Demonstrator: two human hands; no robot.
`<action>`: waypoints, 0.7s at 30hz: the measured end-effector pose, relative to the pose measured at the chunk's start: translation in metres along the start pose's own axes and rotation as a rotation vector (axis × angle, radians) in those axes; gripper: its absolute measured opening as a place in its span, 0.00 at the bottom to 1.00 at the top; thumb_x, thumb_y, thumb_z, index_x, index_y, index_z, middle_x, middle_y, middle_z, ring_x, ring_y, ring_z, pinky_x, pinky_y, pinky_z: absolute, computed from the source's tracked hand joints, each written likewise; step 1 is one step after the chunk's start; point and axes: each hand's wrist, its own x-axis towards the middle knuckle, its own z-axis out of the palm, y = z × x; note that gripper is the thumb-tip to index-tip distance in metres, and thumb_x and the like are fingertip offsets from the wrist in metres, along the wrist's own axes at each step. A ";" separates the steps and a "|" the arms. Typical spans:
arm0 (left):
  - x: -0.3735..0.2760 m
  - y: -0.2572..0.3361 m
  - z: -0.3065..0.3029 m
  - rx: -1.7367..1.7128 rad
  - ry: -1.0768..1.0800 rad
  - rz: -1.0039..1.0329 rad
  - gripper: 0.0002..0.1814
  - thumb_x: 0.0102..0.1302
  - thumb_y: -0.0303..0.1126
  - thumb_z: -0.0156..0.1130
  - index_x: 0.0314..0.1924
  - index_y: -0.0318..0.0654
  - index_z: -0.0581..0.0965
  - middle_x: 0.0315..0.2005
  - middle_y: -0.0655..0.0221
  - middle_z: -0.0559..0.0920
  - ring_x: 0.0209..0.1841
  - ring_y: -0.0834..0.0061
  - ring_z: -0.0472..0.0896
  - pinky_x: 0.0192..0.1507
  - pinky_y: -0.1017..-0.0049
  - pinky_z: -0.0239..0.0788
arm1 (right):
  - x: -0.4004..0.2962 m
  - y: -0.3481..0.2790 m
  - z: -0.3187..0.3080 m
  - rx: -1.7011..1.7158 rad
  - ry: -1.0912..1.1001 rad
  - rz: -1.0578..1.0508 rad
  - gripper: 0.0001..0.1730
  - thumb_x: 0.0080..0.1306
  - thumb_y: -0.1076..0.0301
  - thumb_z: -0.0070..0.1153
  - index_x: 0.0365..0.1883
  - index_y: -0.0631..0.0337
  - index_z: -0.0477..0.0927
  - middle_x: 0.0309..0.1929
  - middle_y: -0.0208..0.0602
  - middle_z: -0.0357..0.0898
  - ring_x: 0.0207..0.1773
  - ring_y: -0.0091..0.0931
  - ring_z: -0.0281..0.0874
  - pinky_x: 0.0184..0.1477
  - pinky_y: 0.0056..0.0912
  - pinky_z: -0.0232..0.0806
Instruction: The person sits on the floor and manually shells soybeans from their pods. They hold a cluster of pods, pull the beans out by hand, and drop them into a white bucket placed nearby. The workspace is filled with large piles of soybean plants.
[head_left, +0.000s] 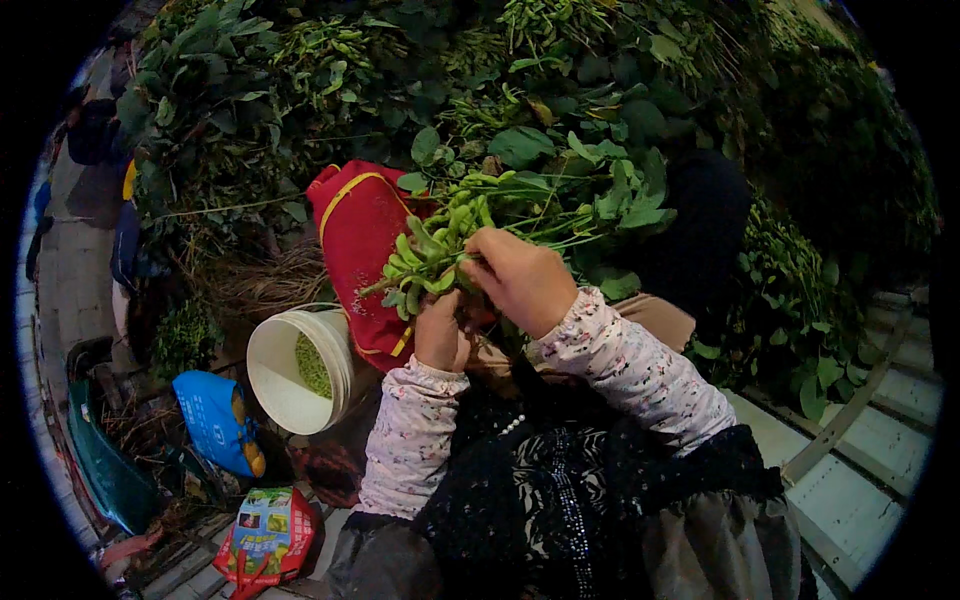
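Note:
A leafy soybean stalk with green pods (420, 259) lies across my lap, its podded end pointing left. My left hand (441, 330) is closed around the lower side of the podded part. On the upper side, my right hand (521, 277) pinches at the stems with thumb and fingers; what lies between its fingertips is partly hidden. Beneath the pods, a red cloth with yellow trim (352, 240) covers my left knee. Left of that leg, a white plastic bucket (262, 360) is tilted, with small green beans (311, 365) inside.
Heaped soybean plants (360, 82) spread ahead and to the right (795, 292). A blue bag (214, 420) and a red printed bag (270, 532) sit at the lower left, near a dark green object (109, 465). Dry stalks (262, 281) lie behind the bucket.

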 end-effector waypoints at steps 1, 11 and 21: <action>0.000 0.000 -0.001 0.058 -0.056 0.039 0.12 0.59 0.26 0.47 0.45 0.39 0.71 0.29 0.77 0.75 0.23 0.87 0.69 0.20 0.88 0.55 | 0.000 0.004 -0.001 0.008 0.030 0.006 0.10 0.57 0.67 0.52 0.33 0.60 0.68 0.26 0.42 0.72 0.29 0.38 0.73 0.27 0.35 0.65; 0.002 -0.007 0.008 -0.093 0.042 0.031 0.09 0.59 0.31 0.56 0.40 0.42 0.71 0.23 0.81 0.71 0.17 0.90 0.59 0.16 0.86 0.46 | -0.023 0.011 0.007 0.204 -0.328 0.328 0.12 0.62 0.62 0.37 0.35 0.63 0.63 0.22 0.55 0.72 0.28 0.51 0.70 0.30 0.52 0.61; 0.001 -0.007 0.006 0.080 0.000 0.153 0.09 0.57 0.29 0.59 0.39 0.40 0.71 0.23 0.79 0.71 0.18 0.88 0.60 0.18 0.85 0.49 | -0.028 0.020 0.014 0.338 -0.367 0.336 0.14 0.61 0.68 0.36 0.43 0.65 0.64 0.27 0.57 0.72 0.32 0.51 0.70 0.35 0.51 0.61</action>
